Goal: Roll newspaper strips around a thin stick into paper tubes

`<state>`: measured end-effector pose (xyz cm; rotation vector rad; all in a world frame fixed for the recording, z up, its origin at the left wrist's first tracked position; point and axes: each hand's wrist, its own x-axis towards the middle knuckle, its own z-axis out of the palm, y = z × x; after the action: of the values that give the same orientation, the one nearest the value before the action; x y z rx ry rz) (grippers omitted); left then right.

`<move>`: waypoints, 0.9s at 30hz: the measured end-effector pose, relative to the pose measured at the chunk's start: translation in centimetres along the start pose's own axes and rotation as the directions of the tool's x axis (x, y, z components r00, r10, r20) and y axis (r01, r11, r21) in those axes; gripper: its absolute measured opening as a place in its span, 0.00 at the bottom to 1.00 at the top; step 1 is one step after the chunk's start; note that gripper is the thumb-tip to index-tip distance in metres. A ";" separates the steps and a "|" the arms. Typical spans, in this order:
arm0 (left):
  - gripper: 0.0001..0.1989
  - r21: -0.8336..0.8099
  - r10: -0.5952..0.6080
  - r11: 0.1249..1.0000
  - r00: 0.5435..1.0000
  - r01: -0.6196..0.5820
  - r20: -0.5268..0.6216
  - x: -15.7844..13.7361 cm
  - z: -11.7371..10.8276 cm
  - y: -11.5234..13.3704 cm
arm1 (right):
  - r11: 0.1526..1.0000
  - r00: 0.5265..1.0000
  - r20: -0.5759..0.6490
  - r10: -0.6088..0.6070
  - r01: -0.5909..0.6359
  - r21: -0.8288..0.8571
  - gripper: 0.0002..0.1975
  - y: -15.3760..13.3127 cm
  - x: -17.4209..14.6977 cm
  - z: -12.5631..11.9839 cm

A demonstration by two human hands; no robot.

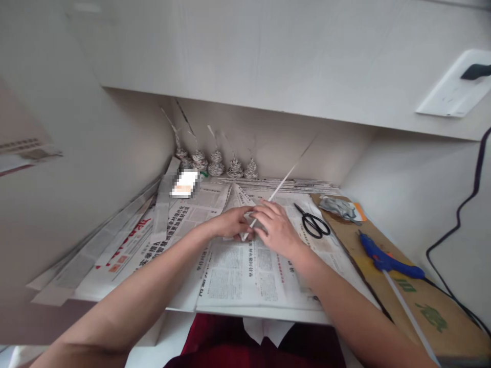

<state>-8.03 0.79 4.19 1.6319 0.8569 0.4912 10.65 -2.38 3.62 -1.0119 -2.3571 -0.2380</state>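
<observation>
Over the newspaper [230, 286] spread on the table, my two hands meet around a thin rolled paper stick [284, 178]. It slants up to the right and tapers to a fine far tip. My left hand [233, 223] pinches the near, looser end, where some white paper shows. My right hand [276, 228] has its fingers closed over the stick a little farther along. Part of the paper is hidden beneath the fingers. Right of my right hand lie black-handled scissors [315, 226], blades pointing away from me.
Several coiled paper bottle shapes [217, 164] stand along the back wall, behind a bundle of paper sticks [291, 185]. Paper strips [163, 204] lie left, near a blurred-out bright rectangle [185, 183]. A blue glue gun [389, 261] rests on cardboard [429, 327] at right, beside crumpled material [339, 208].
</observation>
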 end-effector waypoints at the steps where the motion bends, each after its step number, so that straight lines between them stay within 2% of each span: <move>1: 0.34 0.000 0.006 1.000 1.000 -0.006 0.010 -0.5 -0.2 -0.2 | 0.999 0.998 0.052 -0.041 0.041 -0.003 0.13 -0.4 0.3 0.3; 5: 0.25 0.116 -0.008 0.993 0.996 -0.002 0.086 -2.2 -1.1 -0.7 | 0.988 0.972 0.181 -0.146 0.152 -0.018 0.06 -1.9 1.0 1.4; 8: 0.20 0.231 -0.002 0.973 0.994 -0.024 0.113 -3.4 -2.1 -1.0 | 0.978 0.954 0.234 -0.188 0.204 -0.043 0.05 -3.3 1.2 1.7; 11: 0.25 0.327 0.051 0.943 0.998 -0.060 0.035 -4.6 -3.0 -1.2 | 0.973 0.946 0.251 -0.206 0.226 -0.053 0.06 -4.8 1.5 2.0; 14: 0.27 0.389 0.053 0.920 0.999 -0.052 0.009 -5.9 -3.8 -1.4 | 0.971 0.946 0.256 -0.200 0.226 -0.077 0.07 -6.3 1.9 2.3; 18: 0.27 0.412 0.028 0.911 0.998 -0.002 -0.058 -7.7 -4.6 -1.6 | 0.970 0.939 0.308 -0.155 0.204 -0.133 0.07 -8.9 2.5 2.6; 23: 0.23 0.402 0.008 0.913 0.984 0.065 -0.180 -9.6 -5.3 -1.5 | 0.976 0.931 0.357 -0.068 0.137 -0.170 0.13 -12.2 2.1 2.8; 25: 0.18 0.397 0.090 0.917 0.954 0.033 -0.287 -10.3 -5.3 -1.3 | 0.980 0.935 0.353 -0.017 0.086 -0.180 0.13 -12.9 1.6 2.9; 26: 0.15 0.394 0.156 0.919 0.911 0.008 -0.381 -10.7 -5.2 -1.2 | 0.981 0.938 0.347 0.016 0.053 -0.188 0.12 -13.0 1.3 2.9; 27: 0.12 0.385 0.216 0.923 0.845 -0.013 -0.489 -11.2 -5.0 -1.2 | 0.980 0.940 0.336 0.055 0.014 -0.199 0.12 -12.8 1.1 2.8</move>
<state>-19.10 -4.32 5.75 1.9369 1.3230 0.9393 -0.28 -9.68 2.59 -1.2583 -2.6734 -0.3179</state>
